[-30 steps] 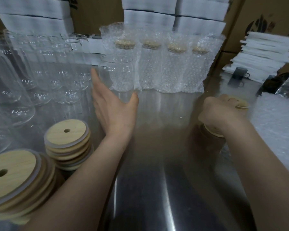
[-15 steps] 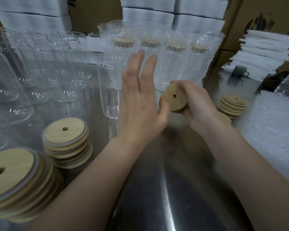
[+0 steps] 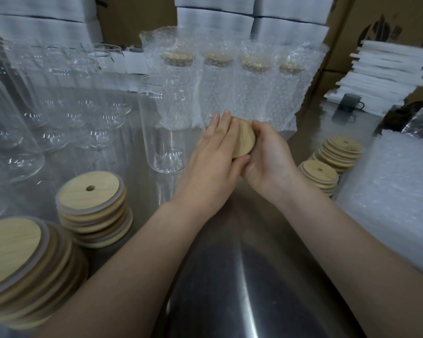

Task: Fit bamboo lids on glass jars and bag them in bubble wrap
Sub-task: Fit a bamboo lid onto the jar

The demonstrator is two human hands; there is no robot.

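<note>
Lid (image 3: 245, 140) held above mid-bench (image 3: 230, 276), just right of the open jar (image 3: 165, 125), tilted up on edge. Right hand (image 3: 270, 152) grips it, fingers curled round the far rim. Left hand (image 3: 213, 154) lies flat against its face, fingers straight, thumb by the lower rim; pressing, not clasping. Jar upright, mouth bare, in front of four bagged jars (image 3: 232, 91) lined along the back edge. Lid stacks (image 3: 91, 206) at the near left corner; right stacks (image 3: 332, 157) toward the right edge, beside the bubble wrap (image 3: 388, 191).

Judgement: the lid is being readied for the jar. To do it well, check that the seal ring sits even all round, bring the lid level over the mouth, steady the jar low on its wall with the left hand, then press straight down, not one-sided. Glass looks slick and tall; likely tips if pushed off-centre.
</note>
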